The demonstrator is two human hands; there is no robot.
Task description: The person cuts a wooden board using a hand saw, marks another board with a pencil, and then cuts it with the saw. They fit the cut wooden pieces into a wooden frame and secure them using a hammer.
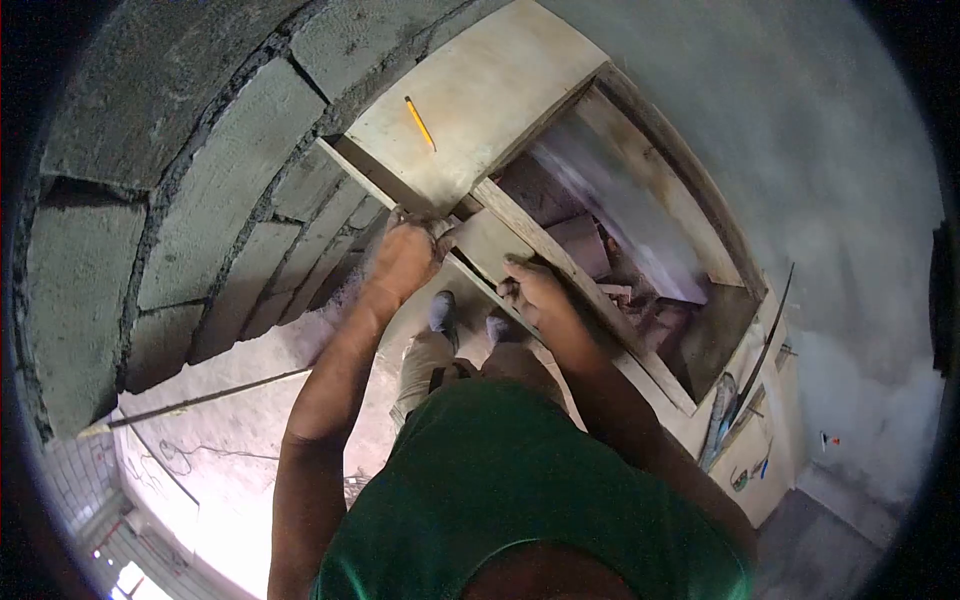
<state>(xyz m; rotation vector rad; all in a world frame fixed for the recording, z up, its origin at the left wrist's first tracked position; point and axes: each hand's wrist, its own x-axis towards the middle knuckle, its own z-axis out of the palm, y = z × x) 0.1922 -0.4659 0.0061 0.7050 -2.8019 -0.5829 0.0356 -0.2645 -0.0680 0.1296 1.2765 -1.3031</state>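
Note:
My left hand (408,258) is closed at the corner where a thin wooden strip (365,175) meets the frame; what its fingers grip is too small to tell. A small flat board (492,245) lies between my hands, inside the narrow part of the wooden frame. My right hand (535,290) has its fingers curled round the near edge of this board, thumb on top. Above them, a yellow pencil (420,123) lies on a wide pale panel (475,90).
An open wooden frame (590,245) on the right shows rubble and broken blocks inside. A block wall (225,180) rises at left, a grey plastered wall (840,200) at right. My feet (443,310) stand below the frame. Tools and a hose (718,420) lie at lower right.

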